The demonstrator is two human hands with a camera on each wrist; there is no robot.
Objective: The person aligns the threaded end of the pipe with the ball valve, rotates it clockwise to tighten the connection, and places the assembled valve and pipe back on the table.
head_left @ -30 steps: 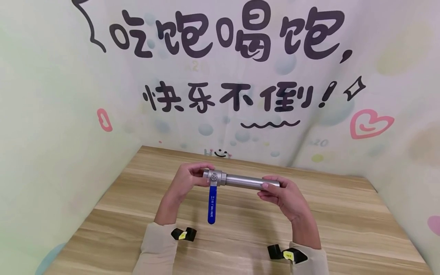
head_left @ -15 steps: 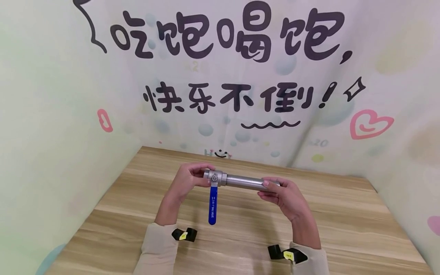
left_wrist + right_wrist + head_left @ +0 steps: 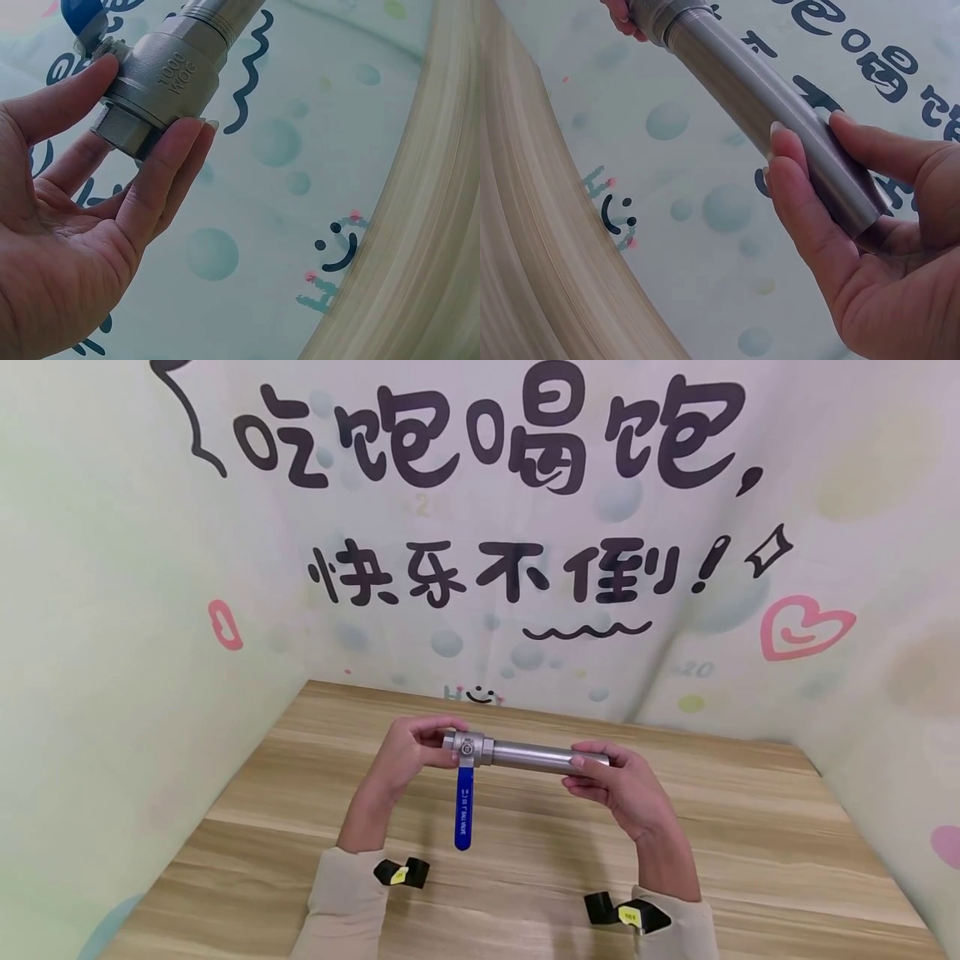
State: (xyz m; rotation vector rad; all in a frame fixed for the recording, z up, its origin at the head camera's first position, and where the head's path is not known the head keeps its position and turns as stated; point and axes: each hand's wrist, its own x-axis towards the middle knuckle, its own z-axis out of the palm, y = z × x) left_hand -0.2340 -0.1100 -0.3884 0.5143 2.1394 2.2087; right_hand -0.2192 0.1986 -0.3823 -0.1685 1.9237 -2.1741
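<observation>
Meeting end to end above the wooden table (image 3: 502,906), one ball valve (image 3: 469,749) and one metal pipe (image 3: 531,757) span two hands: the left hand (image 3: 399,755) grips the valve's outer end, and the right hand (image 3: 628,783) pinches the pipe's far end, partly covering it. One blue handle (image 3: 464,810) projects beside the left hand. Two black wrist mounts (image 3: 389,872) sit below the hands, one lettered wall (image 3: 405,668) stands beyond; joint depth is hard to judge.

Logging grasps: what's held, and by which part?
Left hand grips the ball valve at its outer end; right hand holds the metal pipe near its free end.
</observation>
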